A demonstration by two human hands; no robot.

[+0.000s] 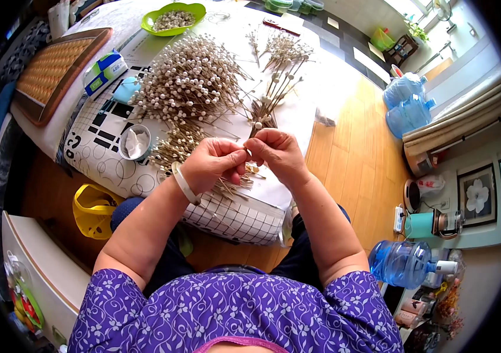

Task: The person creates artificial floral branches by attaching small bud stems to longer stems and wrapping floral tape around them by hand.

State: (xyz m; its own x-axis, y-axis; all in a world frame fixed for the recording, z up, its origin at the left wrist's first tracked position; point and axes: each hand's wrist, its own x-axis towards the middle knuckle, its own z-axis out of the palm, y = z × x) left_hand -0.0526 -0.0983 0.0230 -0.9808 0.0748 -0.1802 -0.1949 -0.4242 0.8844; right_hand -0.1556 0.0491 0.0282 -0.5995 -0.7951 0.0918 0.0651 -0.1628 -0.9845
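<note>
My left hand [215,163] and my right hand [278,154] meet fingertip to fingertip above the near part of the table. Both are closed in a pinch on something small and brownish that I cannot make out. A white bangle circles my left wrist. Beneath and beside my left hand lie thin stems with pale tips [174,144]. A large heap of brown stems with white bead-like heads [188,79] spreads beyond them. Just past my right hand rests a smaller bunch of stems [268,109], its near end partly hidden by my fingers.
On the table [135,173] stand a small tub with white material [137,143], a tissue pack [105,72] and a green bowl of beads [174,20]. A yellow bag [93,212] hangs at the left. Blue water bottles [400,263] stand at the right.
</note>
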